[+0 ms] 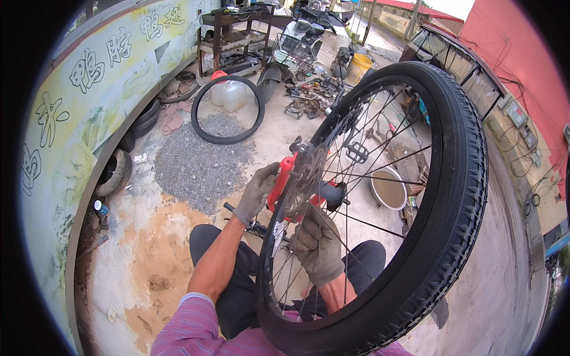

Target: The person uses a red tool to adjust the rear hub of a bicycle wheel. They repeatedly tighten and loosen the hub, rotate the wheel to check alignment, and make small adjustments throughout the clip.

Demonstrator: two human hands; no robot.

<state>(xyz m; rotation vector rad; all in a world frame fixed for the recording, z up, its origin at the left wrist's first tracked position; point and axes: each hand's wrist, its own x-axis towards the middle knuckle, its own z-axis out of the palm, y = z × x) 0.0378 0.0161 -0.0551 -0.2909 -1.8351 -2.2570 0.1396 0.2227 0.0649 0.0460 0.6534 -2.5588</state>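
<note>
1. Resting on the concrete floor [119, 255], beyond the wheel, a round, pale-rimmed basin [380, 203] holds murky brown liquid.
2. Farther back stand a translucent plastic jug [230, 96], its contents hard to make out, and a yellow bucket [362, 62] whose inside is hidden.
3. Grey gravel [199, 163] and tan sandy stains [154, 267] cover parts of the floor. A loose tyre [228, 140] lies partly over the gravel, near scattered metal parts [309, 98].
4. A painted wall [77, 113] curves along the left, a pinkish-red wall [522, 53] along the right; a cluttered dark desk [234, 37] and a scooter [303, 35] stand behind.
5. The bicycle wheel [460, 166] rises tilted in front of the person's bent legs, filling the right of centre. Its tyre is black and knobbly, its spokes dark, with a metal brake disc [300, 184] by the hub.
6. The left grip [255, 193], grey-gloved, has its fingers bent against a red frame part [281, 181]; how firmly they close cannot be told.
7. The right grip [317, 243], also gloved, shows through the spokes with curled fingers near the hub; I cannot tell whether they pinch anything.
</note>
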